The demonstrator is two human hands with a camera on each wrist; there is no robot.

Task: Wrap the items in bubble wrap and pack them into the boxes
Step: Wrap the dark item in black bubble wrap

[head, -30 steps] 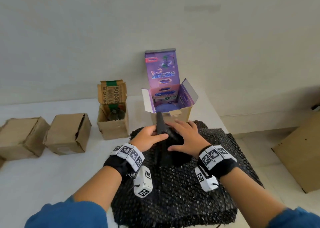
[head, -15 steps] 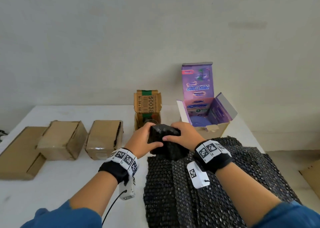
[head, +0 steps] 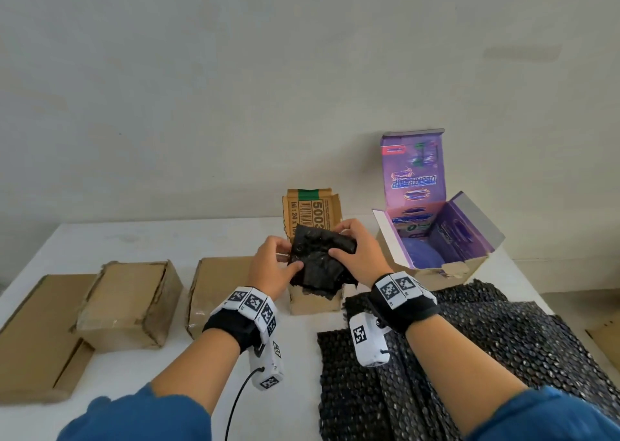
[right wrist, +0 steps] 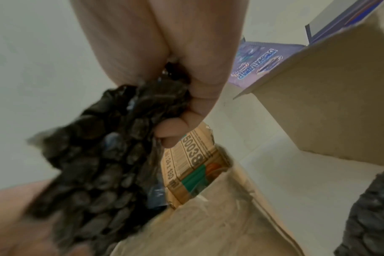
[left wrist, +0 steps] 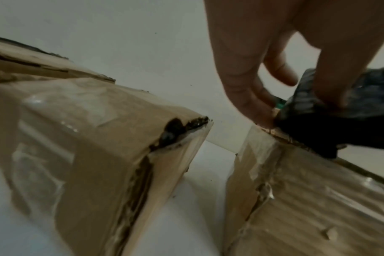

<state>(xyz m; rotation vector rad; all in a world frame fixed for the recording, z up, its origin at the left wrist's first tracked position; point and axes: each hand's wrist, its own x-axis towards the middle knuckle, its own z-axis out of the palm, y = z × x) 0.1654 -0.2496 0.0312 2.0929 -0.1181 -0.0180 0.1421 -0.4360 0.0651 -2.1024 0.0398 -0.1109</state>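
A bundle wrapped in black bubble wrap (head: 318, 261) hangs over the mouth of a small open brown carton (head: 317, 301), whose raised flap (head: 312, 214) carries a barcode and green tape. My left hand (head: 273, 266) pinches the bundle's left edge between thumb and fingers. My right hand (head: 355, 256) grips its right side. In the left wrist view the bundle (left wrist: 331, 124) touches the carton's rim. In the right wrist view the bundle (right wrist: 107, 164) dangles from curled fingers above the carton (right wrist: 208, 216). The item inside the wrap is hidden.
An open purple printed box (head: 436, 236) stands to the right on the white table (head: 134, 242). Sheets of black bubble wrap (head: 469, 346) lie at the front right. Three closed brown cartons (head: 131, 303) sit in a row to the left.
Both hands lifted the wrapped bundle off the bubble-wrap sheets and carried it left and forward to the small open carton.
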